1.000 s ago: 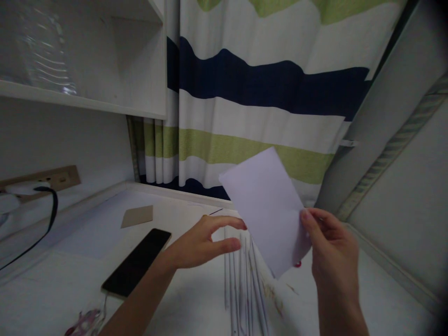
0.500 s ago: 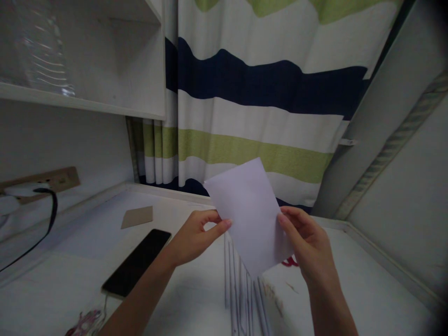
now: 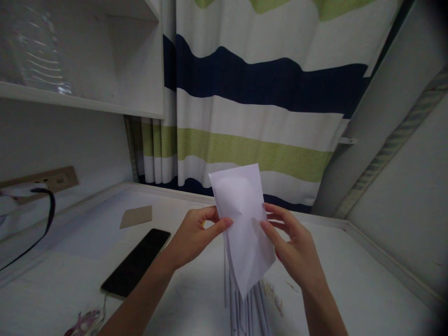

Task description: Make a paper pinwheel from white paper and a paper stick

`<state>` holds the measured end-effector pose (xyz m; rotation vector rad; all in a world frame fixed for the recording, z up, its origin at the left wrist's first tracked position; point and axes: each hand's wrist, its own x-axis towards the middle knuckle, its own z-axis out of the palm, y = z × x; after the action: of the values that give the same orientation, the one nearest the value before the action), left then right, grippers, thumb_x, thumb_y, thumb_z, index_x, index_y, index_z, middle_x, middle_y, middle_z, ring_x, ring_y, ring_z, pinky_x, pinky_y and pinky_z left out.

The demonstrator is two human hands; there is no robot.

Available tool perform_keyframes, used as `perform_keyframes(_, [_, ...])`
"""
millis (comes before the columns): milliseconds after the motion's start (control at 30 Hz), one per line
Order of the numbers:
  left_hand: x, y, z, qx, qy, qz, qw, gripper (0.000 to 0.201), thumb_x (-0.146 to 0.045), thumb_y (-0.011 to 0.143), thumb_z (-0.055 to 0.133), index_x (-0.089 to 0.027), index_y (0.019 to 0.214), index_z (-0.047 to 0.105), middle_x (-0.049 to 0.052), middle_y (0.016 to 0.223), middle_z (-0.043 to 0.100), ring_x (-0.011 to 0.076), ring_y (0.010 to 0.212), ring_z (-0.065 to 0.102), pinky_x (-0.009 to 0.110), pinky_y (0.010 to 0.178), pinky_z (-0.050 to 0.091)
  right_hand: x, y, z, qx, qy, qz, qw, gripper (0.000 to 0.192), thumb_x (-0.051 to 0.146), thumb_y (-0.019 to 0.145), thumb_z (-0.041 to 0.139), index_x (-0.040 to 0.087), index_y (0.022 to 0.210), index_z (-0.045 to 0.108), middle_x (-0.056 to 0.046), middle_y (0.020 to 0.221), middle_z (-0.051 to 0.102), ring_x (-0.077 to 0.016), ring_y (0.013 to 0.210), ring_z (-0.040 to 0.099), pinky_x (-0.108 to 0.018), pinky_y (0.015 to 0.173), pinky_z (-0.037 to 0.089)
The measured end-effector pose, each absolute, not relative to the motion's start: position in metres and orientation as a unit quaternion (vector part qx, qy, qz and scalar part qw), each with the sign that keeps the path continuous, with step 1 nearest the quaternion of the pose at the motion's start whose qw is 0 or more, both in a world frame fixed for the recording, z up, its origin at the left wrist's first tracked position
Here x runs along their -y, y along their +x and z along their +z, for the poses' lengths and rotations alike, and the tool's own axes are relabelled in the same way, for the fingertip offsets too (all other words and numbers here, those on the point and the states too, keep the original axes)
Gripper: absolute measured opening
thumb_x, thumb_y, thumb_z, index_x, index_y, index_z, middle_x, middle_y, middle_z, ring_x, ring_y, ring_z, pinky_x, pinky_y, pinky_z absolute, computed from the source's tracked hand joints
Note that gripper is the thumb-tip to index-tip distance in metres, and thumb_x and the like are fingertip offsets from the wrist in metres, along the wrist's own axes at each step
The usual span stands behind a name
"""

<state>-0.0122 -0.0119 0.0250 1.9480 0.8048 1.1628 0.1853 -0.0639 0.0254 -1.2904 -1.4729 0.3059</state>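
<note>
A white sheet of paper (image 3: 243,224) is held upright between both hands above the white desk (image 3: 350,284), its sides curved inward. My left hand (image 3: 196,235) pinches its left edge with thumb and fingers. My right hand (image 3: 290,249) grips the right edge, thumb on the front. Beneath the sheet, several thin white rolled paper sticks (image 3: 245,308) lie side by side on the desk, partly hidden by the paper.
A black phone (image 3: 136,261) lies on the desk to the left, with a brown card (image 3: 137,216) behind it. A striped curtain (image 3: 259,102) hangs at the back, a shelf (image 3: 84,100) at upper left, a black cable (image 3: 38,224) and wall socket (image 3: 45,179) at far left.
The sheet came down and left from my right hand alone. My left hand took hold of its left edge, and both hands moved closer together, bowing the paper.
</note>
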Motion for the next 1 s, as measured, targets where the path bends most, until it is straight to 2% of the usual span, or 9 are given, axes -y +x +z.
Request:
perform_keyframes(133, [0.017, -0.009, 0.026, -0.3, 0.76, 0.459, 0.349, 0.02, -0.033, 0.077, 0.059, -0.015, 0.07, 0.06, 0.0, 0.07, 0.063, 0.0142, 0.068, 0.056, 0.024, 0.066, 0.043, 0.068, 0.173, 0.016, 0.722, -0.515, 0.134, 0.442, 0.073, 0.038, 0.073, 0.061, 0.025, 0.134, 0.023, -0.01, 0.138, 0.032, -0.0265, 0.123, 0.032, -0.05, 0.098, 0.029])
perform_keyframes(233, [0.021, -0.006, 0.027, -0.271, 0.765, 0.466, 0.352, 0.021, -0.031, 0.076, 0.06, -0.015, 0.063, 0.054, -0.002, 0.068, 0.061, 0.0128, 0.065, 0.055, 0.023, 0.064, 0.042, 0.069, 0.161, 0.01, 0.742, -0.515, 0.167, 0.396, 0.097, 0.039, 0.068, 0.066, 0.023, 0.138, 0.001, -0.01, 0.146, 0.01, -0.025, 0.131, 0.014, -0.049, 0.104, 0.018])
perform_keyframes(333, [0.023, -0.005, 0.027, -0.238, 0.774, 0.462, 0.36, 0.024, -0.032, 0.076, 0.06, -0.016, 0.06, 0.05, -0.002, 0.067, 0.059, 0.0121, 0.063, 0.053, 0.023, 0.063, 0.041, 0.07, 0.153, 0.012, 0.748, -0.494, 0.219, 0.386, 0.106, 0.034, 0.064, 0.07, 0.023, 0.138, -0.006, -0.008, 0.147, 0.005, -0.0237, 0.132, 0.011, -0.046, 0.105, 0.016])
perform_keyframes(400, [0.022, -0.006, 0.026, -0.225, 0.777, 0.464, 0.36, 0.026, -0.035, 0.076, 0.059, -0.016, 0.061, 0.05, -0.002, 0.066, 0.058, 0.0125, 0.063, 0.052, 0.024, 0.062, 0.041, 0.071, 0.155, 0.016, 0.743, -0.468, 0.268, 0.397, 0.098, 0.029, 0.067, 0.068, 0.025, 0.138, 0.001, -0.006, 0.146, 0.013, -0.0224, 0.13, 0.019, -0.044, 0.104, 0.021])
perform_keyframes(500, [0.017, -0.01, 0.024, -0.217, 0.763, 0.482, 0.372, 0.03, -0.042, 0.077, 0.055, -0.016, 0.064, 0.051, 0.001, 0.067, 0.058, 0.0144, 0.066, 0.052, 0.026, 0.064, 0.042, 0.072, 0.166, 0.023, 0.733, -0.418, 0.322, 0.429, 0.066, 0.025, 0.074, 0.061, 0.028, 0.132, 0.03, -0.004, 0.139, 0.034, -0.0219, 0.122, 0.037, -0.042, 0.1, 0.031])
perform_keyframes(600, [0.01, -0.015, 0.024, -0.222, 0.73, 0.504, 0.405, 0.029, -0.044, 0.078, 0.052, -0.017, 0.067, 0.052, 0.001, 0.071, 0.059, 0.0141, 0.065, 0.053, 0.026, 0.062, 0.044, 0.072, 0.184, 0.027, 0.696, -0.42, 0.361, 0.457, 0.034, 0.028, 0.081, 0.054, 0.026, 0.115, 0.053, -0.004, 0.116, 0.059, -0.0227, 0.102, 0.056, -0.041, 0.088, 0.044])
perform_keyframes(700, [0.004, -0.017, 0.026, -0.236, 0.679, 0.536, 0.443, 0.019, -0.036, 0.076, 0.053, -0.018, 0.081, 0.054, 0.001, 0.076, 0.06, 0.0141, 0.066, 0.055, 0.024, 0.058, 0.045, 0.073, 0.2, 0.028, 0.638, -0.451, 0.38, 0.495, 0.027, 0.031, 0.082, 0.053, 0.026, 0.107, 0.06, -0.003, 0.1, 0.067, -0.0221, 0.084, 0.064, -0.036, 0.072, 0.052])
perform_keyframes(833, [0.001, -0.017, 0.02, -0.26, 0.686, 0.478, 0.483, 0.035, -0.032, 0.071, 0.047, -0.017, 0.102, 0.05, 0.007, 0.089, 0.063, 0.0194, 0.071, 0.059, 0.027, 0.055, 0.047, 0.074, 0.206, 0.028, 0.619, -0.446, 0.363, 0.535, 0.026, 0.03, 0.081, 0.056, 0.027, 0.106, 0.061, -0.002, 0.099, 0.067, -0.0199, 0.078, 0.065, -0.032, 0.069, 0.052])
perform_keyframes(1000, [0.006, -0.017, 0.009, -0.293, 0.757, 0.397, 0.427, 0.025, -0.023, 0.068, 0.039, -0.014, 0.078, 0.06, 0.007, 0.071, 0.065, 0.0185, 0.058, 0.058, 0.027, 0.048, 0.046, 0.073, 0.203, 0.029, 0.622, -0.441, 0.334, 0.554, 0.024, 0.03, 0.08, 0.056, 0.026, 0.103, 0.06, -0.003, 0.099, 0.066, -0.0195, 0.08, 0.064, -0.032, 0.07, 0.052])
